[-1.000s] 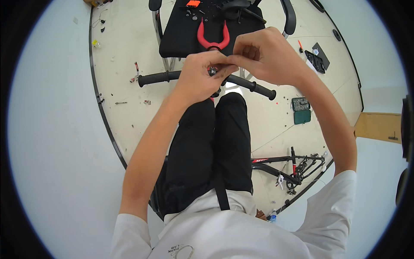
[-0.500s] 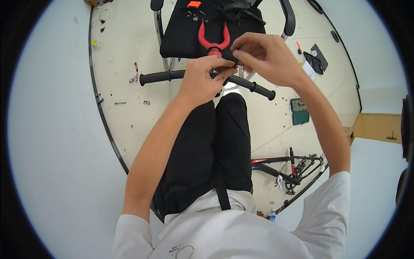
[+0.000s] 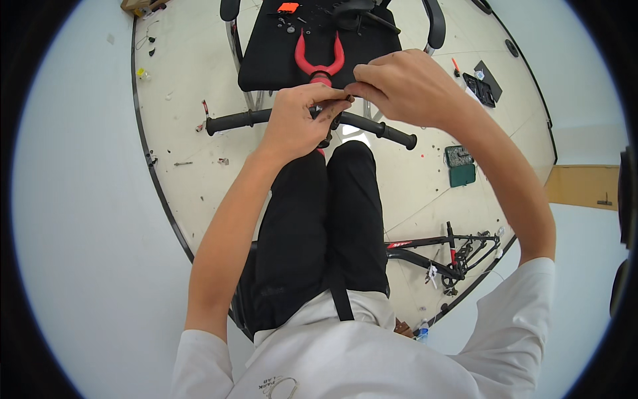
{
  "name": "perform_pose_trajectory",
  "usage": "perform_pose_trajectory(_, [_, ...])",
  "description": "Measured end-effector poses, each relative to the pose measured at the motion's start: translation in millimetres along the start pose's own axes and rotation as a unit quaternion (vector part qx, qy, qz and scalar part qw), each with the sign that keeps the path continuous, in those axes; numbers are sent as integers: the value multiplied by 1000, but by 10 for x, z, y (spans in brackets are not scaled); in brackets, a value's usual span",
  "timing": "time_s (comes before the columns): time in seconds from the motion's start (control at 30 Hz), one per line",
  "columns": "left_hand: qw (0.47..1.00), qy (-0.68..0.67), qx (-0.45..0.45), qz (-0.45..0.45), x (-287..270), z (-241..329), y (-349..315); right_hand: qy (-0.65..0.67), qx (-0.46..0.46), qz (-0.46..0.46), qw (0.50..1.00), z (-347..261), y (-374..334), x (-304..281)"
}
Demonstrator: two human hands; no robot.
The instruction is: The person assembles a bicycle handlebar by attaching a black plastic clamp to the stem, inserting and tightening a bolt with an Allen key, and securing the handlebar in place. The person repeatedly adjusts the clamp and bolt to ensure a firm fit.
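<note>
H'bar (image 3: 379,128) runs L–R btwn chair (image 3: 262,66) & legs (image 3: 355,199); L hand (image 3: 298,120) over its mid, R hand (image 3: 413,88) just to R. Fork (image 3: 320,69) beyond h'bar, prongs over chair seat. Saddle (image 3: 351,14) at seat's far R, sm. parts (image 3: 290,30) to its L. On floor (image 3: 419,193), R side: frame (image 3: 425,243) nearest, then case (image 3: 462,175), toolbox (image 3: 480,90) farthest.

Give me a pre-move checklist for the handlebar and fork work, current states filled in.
1. Left hand grip: ok, thumb and fingers pinched on a small dark part.
2. Part identified: cannot tell, fingertips mostly cover it.
3. Right hand grip: cannot tell; its fingertips are right by the left's, but whether they hold anything is hidden.
4. Clear view of the middle of the handlebar: not ok, left hand covers much of it.
5. Red fork secured: cannot tell; prongs point over the chair seat.
6. Small parts contained: not ok, loose on the seat.
</note>
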State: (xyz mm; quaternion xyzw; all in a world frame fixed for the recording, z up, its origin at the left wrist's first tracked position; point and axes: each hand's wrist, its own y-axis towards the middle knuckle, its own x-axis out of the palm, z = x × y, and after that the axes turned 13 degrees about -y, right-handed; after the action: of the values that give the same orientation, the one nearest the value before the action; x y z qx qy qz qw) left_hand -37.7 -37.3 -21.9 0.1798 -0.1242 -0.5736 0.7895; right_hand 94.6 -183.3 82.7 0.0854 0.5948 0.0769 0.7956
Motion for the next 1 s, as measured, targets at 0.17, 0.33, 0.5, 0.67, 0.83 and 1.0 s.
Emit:
perform_pose_trajectory(0.17, [1000,20,-3,0,-4,-8,-11,-7,193,31,981,-357,35,94])
perform_pose_trajectory(0.33, [999,-7,-34,7,-61,-14,-46,212,336,14,918,-478,74,20])
perform_pose_trajectory(0.5, [991,-81,-101,-19,-123,-80,69,566,289,56,770,-169,-196,293])
perform_pose_trajectory(0.67, [992,-75,-91,-38,-132,-86,35,666,230,38,708,-156,-190,556])
perform_pose_trajectory(0.83, [982,-106,-139,-75,-157,42,55,741,186,45,643,-103,-273,811])
perform_pose_trajectory(1.0, [973,-100,-163,-128,-181,7,86,775,86,33,626,-11,-271,899])
